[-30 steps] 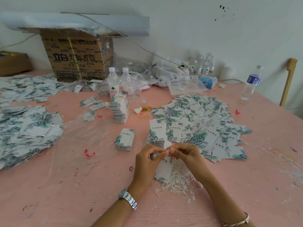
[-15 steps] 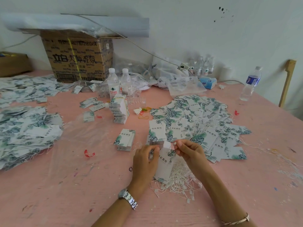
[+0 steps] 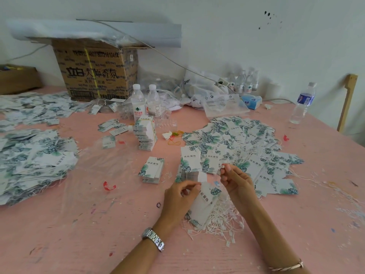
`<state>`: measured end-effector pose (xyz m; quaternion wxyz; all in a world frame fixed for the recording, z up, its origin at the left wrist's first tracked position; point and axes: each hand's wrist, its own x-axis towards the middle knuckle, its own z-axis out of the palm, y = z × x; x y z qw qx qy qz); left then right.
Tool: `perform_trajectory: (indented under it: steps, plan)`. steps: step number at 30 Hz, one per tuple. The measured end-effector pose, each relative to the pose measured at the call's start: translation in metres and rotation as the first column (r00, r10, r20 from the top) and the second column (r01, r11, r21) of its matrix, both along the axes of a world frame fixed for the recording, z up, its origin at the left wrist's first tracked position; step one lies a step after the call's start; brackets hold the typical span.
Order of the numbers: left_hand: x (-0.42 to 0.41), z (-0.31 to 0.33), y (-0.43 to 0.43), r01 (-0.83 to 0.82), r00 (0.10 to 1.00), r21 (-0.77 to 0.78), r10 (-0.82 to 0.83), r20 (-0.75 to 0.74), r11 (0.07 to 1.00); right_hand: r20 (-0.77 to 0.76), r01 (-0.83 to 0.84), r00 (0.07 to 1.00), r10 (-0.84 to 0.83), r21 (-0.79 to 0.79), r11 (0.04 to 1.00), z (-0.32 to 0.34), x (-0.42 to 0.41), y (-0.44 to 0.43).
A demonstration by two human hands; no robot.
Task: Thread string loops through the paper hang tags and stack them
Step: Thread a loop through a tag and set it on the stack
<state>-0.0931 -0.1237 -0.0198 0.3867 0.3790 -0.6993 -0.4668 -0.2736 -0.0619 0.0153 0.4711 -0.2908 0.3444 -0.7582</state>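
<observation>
My left hand (image 3: pixel 180 196) pinches the top edge of a white hang tag with a green leaf print (image 3: pixel 205 202), which hangs down over a heap of white string loops (image 3: pixel 221 220). My right hand (image 3: pixel 235 179) is raised beside it and pinches the white end piece of a string (image 3: pixel 223 166) between thumb and forefinger. A wide spread of strung tags (image 3: pixel 237 143) lies behind my hands. Just left of them stand a low stack of tags (image 3: pixel 152 169) and a taller stack (image 3: pixel 145 134).
A large pile of tags (image 3: pixel 33 163) fills the left of the pink table (image 3: pixel 79 224). Water bottles (image 3: pixel 145 102), a cardboard box (image 3: pixel 94 74) and plastic bags (image 3: pixel 213 95) stand along the wall. Another bottle (image 3: pixel 303 102) is at the far right, by a wooden post (image 3: pixel 346 101).
My hands, joined at the tag's top a second ago, have drawn apart. The right hand has lifted up and rightward with the string end; the left keeps the tag, which now hangs lower.
</observation>
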Motion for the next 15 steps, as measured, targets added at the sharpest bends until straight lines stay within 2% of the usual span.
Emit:
perform_trajectory:
  steps: [8, 11, 13, 15]
  plan:
    - [0.0005, 0.0042, 0.0051, 0.153, 0.988, 0.009, -0.153, -0.002, 0.988, 0.041, 0.058, 0.997, -0.058, -0.002, 0.998, 0.0004, -0.0031, 0.0001]
    - [0.0006, 0.0056, 0.0063, 0.194, 0.979, 0.034, -0.191, -0.066, 0.981, 0.036, 0.102, 0.994, -0.103, 0.032, 0.994, -0.0013, -0.0048, 0.0001]
    - [0.0008, 0.0082, 0.0083, 0.210, 0.968, 0.064, -0.198, -0.156, 0.976, -0.019, 0.148, 0.989, -0.147, 0.077, 0.986, -0.0037, -0.0073, 0.0004]
    - [0.0007, 0.0105, 0.0094, 0.195, 0.958, 0.078, -0.173, -0.228, 0.978, -0.147, 0.202, 0.972, -0.184, 0.114, 0.973, -0.0072, -0.0095, 0.0005]
